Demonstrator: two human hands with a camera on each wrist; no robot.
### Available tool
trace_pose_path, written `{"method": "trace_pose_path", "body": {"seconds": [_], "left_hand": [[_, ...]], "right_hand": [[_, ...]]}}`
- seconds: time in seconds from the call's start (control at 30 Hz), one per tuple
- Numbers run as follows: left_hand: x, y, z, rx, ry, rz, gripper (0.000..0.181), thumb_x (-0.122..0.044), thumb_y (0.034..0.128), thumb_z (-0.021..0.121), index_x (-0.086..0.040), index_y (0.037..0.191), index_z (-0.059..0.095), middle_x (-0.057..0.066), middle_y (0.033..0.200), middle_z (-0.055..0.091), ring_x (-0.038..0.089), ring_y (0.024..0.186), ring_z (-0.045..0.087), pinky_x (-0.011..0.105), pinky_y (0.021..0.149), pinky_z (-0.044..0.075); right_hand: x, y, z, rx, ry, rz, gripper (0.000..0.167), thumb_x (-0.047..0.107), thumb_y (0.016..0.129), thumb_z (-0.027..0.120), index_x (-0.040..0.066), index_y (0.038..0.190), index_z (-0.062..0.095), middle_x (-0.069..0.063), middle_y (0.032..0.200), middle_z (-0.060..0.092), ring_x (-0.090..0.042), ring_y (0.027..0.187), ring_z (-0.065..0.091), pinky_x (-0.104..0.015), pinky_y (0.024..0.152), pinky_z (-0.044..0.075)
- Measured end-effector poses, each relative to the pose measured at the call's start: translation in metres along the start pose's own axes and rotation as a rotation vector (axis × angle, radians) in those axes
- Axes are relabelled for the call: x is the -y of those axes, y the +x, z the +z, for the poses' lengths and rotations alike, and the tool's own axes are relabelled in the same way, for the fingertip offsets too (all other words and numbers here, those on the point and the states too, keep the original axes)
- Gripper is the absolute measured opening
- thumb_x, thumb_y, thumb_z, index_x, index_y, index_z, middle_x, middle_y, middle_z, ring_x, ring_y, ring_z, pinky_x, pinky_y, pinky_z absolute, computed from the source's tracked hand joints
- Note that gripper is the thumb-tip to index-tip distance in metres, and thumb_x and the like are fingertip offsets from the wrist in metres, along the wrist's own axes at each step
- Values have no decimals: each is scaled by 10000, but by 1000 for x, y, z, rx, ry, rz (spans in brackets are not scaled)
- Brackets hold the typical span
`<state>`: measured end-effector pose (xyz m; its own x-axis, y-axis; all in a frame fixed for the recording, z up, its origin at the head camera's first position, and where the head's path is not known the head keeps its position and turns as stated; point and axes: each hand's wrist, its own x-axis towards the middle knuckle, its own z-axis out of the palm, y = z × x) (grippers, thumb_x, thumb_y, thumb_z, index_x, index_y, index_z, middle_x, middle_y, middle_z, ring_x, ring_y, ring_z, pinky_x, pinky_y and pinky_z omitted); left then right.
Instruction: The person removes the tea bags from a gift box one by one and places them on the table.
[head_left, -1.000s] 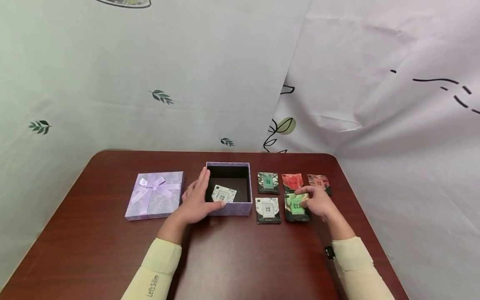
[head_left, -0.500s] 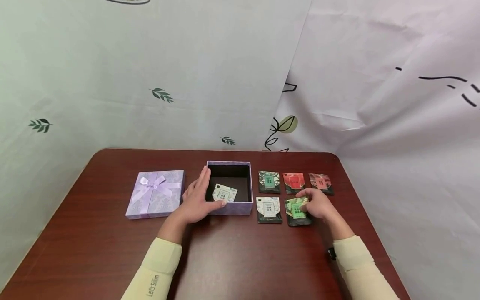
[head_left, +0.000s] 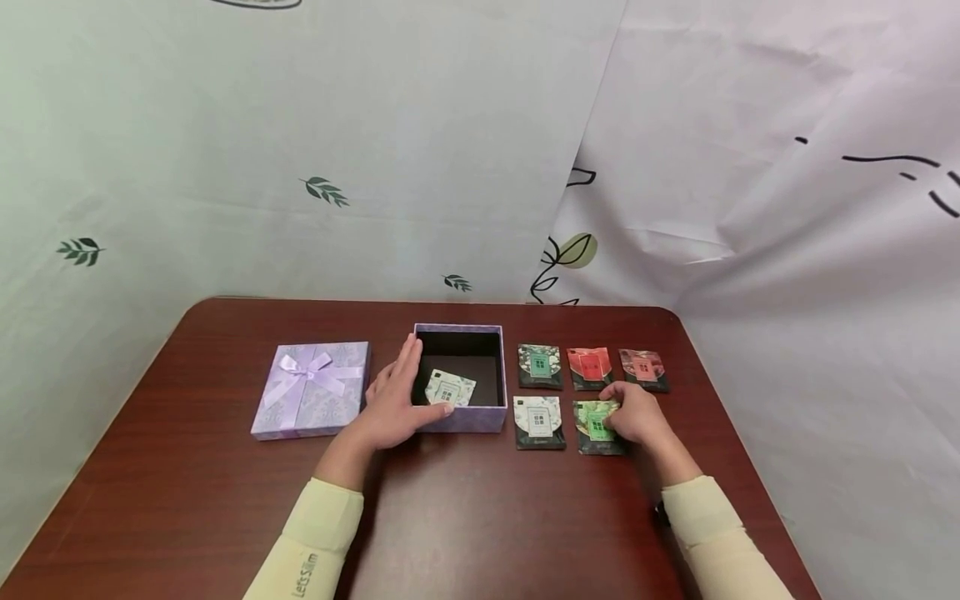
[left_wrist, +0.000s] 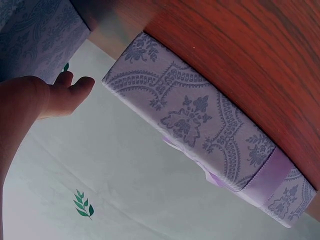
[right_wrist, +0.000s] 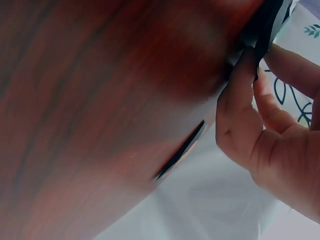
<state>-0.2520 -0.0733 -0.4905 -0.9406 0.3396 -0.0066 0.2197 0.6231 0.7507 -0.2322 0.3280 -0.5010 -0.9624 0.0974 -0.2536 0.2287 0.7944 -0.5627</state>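
In the head view, my left hand (head_left: 393, 407) rests along the left wall of a lilac gift box (head_left: 480, 419), fingers straight and thumb at the front rim. A white tea sachet (head_left: 450, 387) lies inside the box. My right hand (head_left: 636, 412) pinches the right edge of a green tea sachet (head_left: 596, 427) at the front right. In the right wrist view, the dark sachet (right_wrist: 270, 32) sits between thumb and fingers, slightly tilted off the table. Beside it lies another white tea sachet (head_left: 539, 422).
Behind are a dark green sachet (head_left: 539, 366), a red sachet (head_left: 590, 368) and a dull red sachet (head_left: 643, 369). The lilac box lid (head_left: 311, 390) with its ribbon bow lies left of the box. A printed cloth (head_left: 375, 167) hangs behind the table (head_left: 465, 517).
My right hand has drawn the green sachet slightly toward the front, away from the red sachet that it had partly overlapped. The left hand and the box stay in place.
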Motion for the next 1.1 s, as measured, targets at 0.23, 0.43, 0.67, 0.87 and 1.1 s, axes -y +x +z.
{"method": "trace_pose_path", "body": {"seconds": [0.23,0.43,0.67,0.87,1.1], "left_hand": [[0,-1,-1,-3,-2,1,1107,-440,853,773,-163,1624,29,-38,1665,-78,472,1444,79,713,1062,24],[1,-3,-1,-3,-6,2,1093,-413,862,772,-147,1623,35,-23,1668,-67,490,1438,86,714,1060,26],[3,-5,1,-3,-3,0,1099,-426,858,771,-155,1624,31,-29,1668,-65,499,1431,105,714,1060,26],[2,-3,0,-4,-2,1,1099,-439,853,769,-158,1624,38,-17,1670,-54,495,1427,120,707,1062,38],[-1,-2,-1,-6,-5,11,1099,-438,853,768,-149,1624,39,4,1672,-46,495,1425,126,704,1064,42]], "right_hand": [[1,1,2,-23,-42,6,345,-33,777,767,21,1095,646,-201,1070,609,-348,938,544,-481,762,485],[0,0,4,-43,-55,-4,351,-8,771,783,17,1094,650,-188,1051,611,-345,938,549,-491,776,482],[7,-6,6,-129,-46,-31,333,38,816,742,13,1136,651,-185,1038,621,-321,867,541,-472,716,470],[30,-11,10,-201,25,-124,306,22,851,735,-16,1141,646,-222,1125,630,-319,864,576,-476,711,492],[63,-12,15,-268,97,-191,238,21,871,720,26,1106,684,-155,1039,653,-286,900,592,-494,765,489]]}}
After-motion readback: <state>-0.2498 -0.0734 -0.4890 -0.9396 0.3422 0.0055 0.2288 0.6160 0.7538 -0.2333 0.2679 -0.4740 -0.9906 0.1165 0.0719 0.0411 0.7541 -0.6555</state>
